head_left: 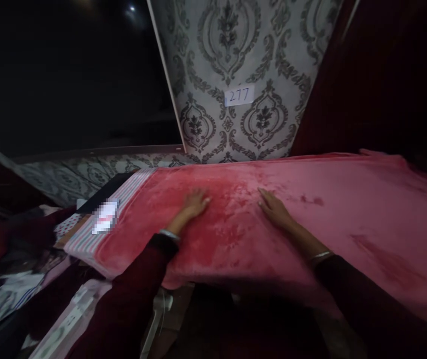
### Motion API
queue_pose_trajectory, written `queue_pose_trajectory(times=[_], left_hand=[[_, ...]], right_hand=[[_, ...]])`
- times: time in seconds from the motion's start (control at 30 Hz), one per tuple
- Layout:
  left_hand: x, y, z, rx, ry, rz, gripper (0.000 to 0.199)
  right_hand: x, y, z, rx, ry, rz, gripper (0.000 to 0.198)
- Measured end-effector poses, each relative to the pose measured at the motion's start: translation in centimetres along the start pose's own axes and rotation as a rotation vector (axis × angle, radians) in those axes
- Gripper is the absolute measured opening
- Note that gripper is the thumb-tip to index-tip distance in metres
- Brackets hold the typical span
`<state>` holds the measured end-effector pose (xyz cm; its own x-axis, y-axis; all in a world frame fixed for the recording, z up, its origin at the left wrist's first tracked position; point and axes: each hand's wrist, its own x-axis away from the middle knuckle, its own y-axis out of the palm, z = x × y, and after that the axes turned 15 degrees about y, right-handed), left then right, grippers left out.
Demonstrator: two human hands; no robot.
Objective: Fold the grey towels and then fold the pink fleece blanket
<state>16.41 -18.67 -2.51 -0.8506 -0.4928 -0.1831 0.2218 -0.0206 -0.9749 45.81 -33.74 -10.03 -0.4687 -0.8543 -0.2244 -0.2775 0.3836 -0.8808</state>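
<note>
A plush pink-and-red blanket (232, 234) lies spread and layered over a raised surface in front of me. Dark smudge-like marks show in its pile. My left hand (194, 203) rests flat on the redder left part, its fingers slightly blurred. Palm down, my right hand (275, 209) touches the middle of the blanket with fingers stretched out. Neither hand grips the fabric. Under the blanket's left end shows a striped cloth (86, 244), with a blurred-out white label (106, 217) on it.
Behind is a patterned wall (228, 124) bearing a paper marked 277 (239, 94). A large dark screen (71, 75) stands at the back left. Dark red panelling (370, 85) rises at the right. Clothes (15, 294) are heaped at the lower left, near a white strip-like object (64, 324).
</note>
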Motion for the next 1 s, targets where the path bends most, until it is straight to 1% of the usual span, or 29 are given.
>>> queue_pose_trajectory(times=[0.07, 0.17, 0.23, 0.3, 0.37, 0.4, 0.47, 0.57, 0.67, 0.73, 0.77, 0.8, 0.83, 0.87, 0.93, 1.0], left_hand=[[-3.2, 1.8, 4.4, 0.049, 0.100, -0.078, 0.056], [-6.6, 4.6, 10.4, 0.118, 0.313, -0.188, 0.065], [-7.5, 6.1, 13.0, 0.126, 0.388, -0.215, 0.065], [-7.5, 7.0, 13.9, 0.102, 0.386, -0.175, 0.065], [-7.0, 7.1, 13.2, 0.081, 0.336, -0.128, 0.065], [-6.6, 6.9, 12.3, 0.075, 0.299, -0.119, 0.066], [-5.8, 5.9, 9.6, 0.056, 0.189, -0.126, 0.066], [-4.2, 3.6, 4.1, -0.012, -0.054, -0.139, 0.063], [-2.5, 1.3, -0.9, -0.095, -0.350, -0.136, 0.063], [-1.8, 0.3, -2.9, -0.144, -0.509, -0.103, 0.065], [-1.8, 0.0, -3.3, -0.160, -0.557, -0.086, 0.066], [-1.9, -0.1, -3.3, -0.165, -0.572, -0.076, 0.066], [-2.3, -0.1, -2.9, -0.158, -0.550, -0.075, 0.065], [-2.9, 0.1, -2.2, -0.140, -0.496, -0.082, 0.064], [-4.6, 0.9, -0.3, -0.081, -0.333, -0.111, 0.062], [-6.2, 2.0, 1.9, -0.027, -0.167, -0.140, 0.061]], right_hand=[[0.0, -1.1, 1.6, -0.019, 0.031, 0.060, 0.061], [1.4, -2.1, 3.8, 0.110, 0.118, 0.087, 0.059], [2.7, -2.3, 4.7, 0.215, 0.156, 0.074, 0.058], [3.8, -2.2, 4.9, 0.292, 0.174, 0.078, 0.057], [4.4, -2.1, 4.7, 0.332, 0.179, 0.094, 0.056], [4.6, -2.1, 4.5, 0.340, 0.180, 0.099, 0.056], [4.6, -2.3, 4.1, 0.343, 0.180, 0.096, 0.055], [4.5, -2.7, 3.6, 0.338, 0.186, 0.075, 0.055], [4.4, -3.0, 3.3, 0.334, 0.205, 0.055, 0.055], [4.4, -2.9, 3.3, 0.331, 0.210, 0.051, 0.055], [4.4, -2.9, 3.4, 0.327, 0.209, 0.050, 0.055], [4.4, -2.9, 3.5, 0.320, 0.210, 0.048, 0.055], [4.3, -3.0, 3.6, 0.312, 0.212, 0.042, 0.055], [4.2, -3.1, 3.6, 0.304, 0.218, 0.026, 0.056], [3.9, -3.4, 3.3, 0.289, 0.247, -0.037, 0.057], [3.4, -3.9, 2.1, 0.275, 0.249, -0.116, 0.059]])
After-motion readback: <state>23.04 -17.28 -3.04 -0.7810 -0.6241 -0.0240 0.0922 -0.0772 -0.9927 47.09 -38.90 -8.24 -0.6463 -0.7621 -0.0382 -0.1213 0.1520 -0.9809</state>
